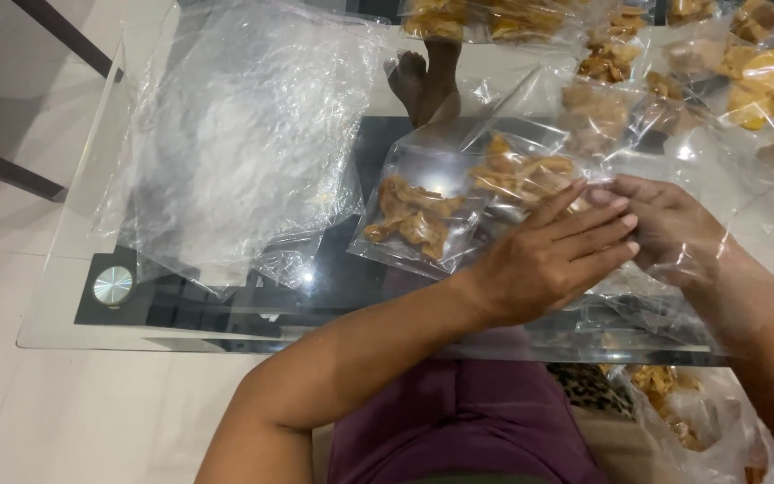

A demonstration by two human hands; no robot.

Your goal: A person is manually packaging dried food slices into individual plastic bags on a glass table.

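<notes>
**A:** Where is the bag, relative to the fingers?

**B:** A clear plastic bag point(674, 269) lies on the glass table point(64, 305), right of centre and near the front edge. It drapes over the right hand point(669, 229), which shows through the film. The left hand point(548, 255) lies flat on top, palm down, its fingertips point(624, 220) meeting the right fingertips through the plastic.

**A:** How are the fingers set?

**B:** The left fingers are straight and held close together, pointing right and a little away from the body. The right fingers are loosely curled under the plastic, pointing left. I cannot tell whether they pinch the film or only rest against it.

**A:** And the arms?

**B:** The left forearm comes up from the lower middle and slants right across the lap, crossing the table's front edge. The right forearm enters from the lower right corner, partly veiled by the bag.

**A:** What is around them?

**B:** Just beyond the left fingers, two small sealed packets of golden fried snacks point(423, 215) lie side by side, touching. More filled packets point(745, 63) crowd the far right corner. To the left sits a crumpled pile of empty clear bags point(244, 134), well apart from the hands. Between that pile and the packets is a strip of bare glass. The front edge runs just below the left wrist. Under the table's lower right, another bag of snacks point(683, 412) rests beside the person's lap.
</notes>
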